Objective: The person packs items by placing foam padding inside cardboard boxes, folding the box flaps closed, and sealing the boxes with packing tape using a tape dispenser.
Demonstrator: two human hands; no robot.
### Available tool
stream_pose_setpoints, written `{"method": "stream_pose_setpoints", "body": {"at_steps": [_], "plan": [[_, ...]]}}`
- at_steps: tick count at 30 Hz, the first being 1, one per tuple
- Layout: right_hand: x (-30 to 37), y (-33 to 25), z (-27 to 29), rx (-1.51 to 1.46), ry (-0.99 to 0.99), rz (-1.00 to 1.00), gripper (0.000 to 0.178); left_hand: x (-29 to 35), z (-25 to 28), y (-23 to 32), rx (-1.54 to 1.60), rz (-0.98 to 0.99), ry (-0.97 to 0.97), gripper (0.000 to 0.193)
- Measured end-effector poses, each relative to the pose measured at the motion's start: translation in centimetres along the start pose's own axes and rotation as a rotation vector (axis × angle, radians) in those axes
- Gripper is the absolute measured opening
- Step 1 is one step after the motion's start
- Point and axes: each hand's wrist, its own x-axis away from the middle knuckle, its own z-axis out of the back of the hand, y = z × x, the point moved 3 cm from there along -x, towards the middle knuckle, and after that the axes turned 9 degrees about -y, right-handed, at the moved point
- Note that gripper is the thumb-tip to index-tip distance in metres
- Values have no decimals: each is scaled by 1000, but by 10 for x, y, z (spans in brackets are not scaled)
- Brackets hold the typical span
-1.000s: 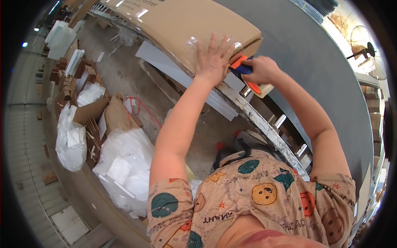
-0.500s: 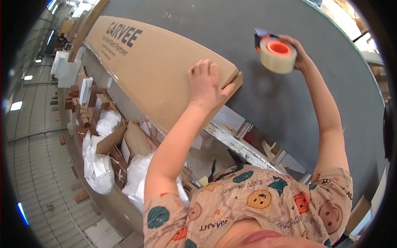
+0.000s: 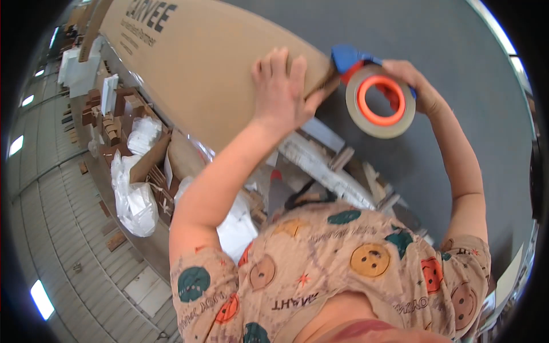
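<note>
A long brown cardboard box with dark print lies across the grey work surface. My left hand rests on its top near the right end, fingers spread, the thumb over the edge by the end flaps. In my right hand is a tape dispenser with a blue and red head. Its wide roll of clear tape sits on an orange hub and faces up toward me. The dispenser's head is close beside the box's end; whether it touches the cardboard I cannot tell.
Grey work surface stretches beyond and right of the box. A worn metal rail runs along its near side. To the left stand cardboard pieces and white plastic bags. A brown strip stands by the box's far end.
My right hand has brought the tape dispenser left and nearer, up to the box's end, turning the roll to face me. My left hand stays on the box. The view has shifted.
</note>
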Motion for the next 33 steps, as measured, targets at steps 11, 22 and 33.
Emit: {"method": "stream_pose_setpoints", "body": {"at_steps": [11,22,33], "plan": [[29,55,-84,-298,766,355,41,-28,-39,-33,203,-437,279,24],[-82,121,-474,-21,795,164,68,23,3,-46,108,-647,-170,71],[-175,104,-404,-313,604,401,45,122,46,-118,-390,-1298,-318,85]]}}
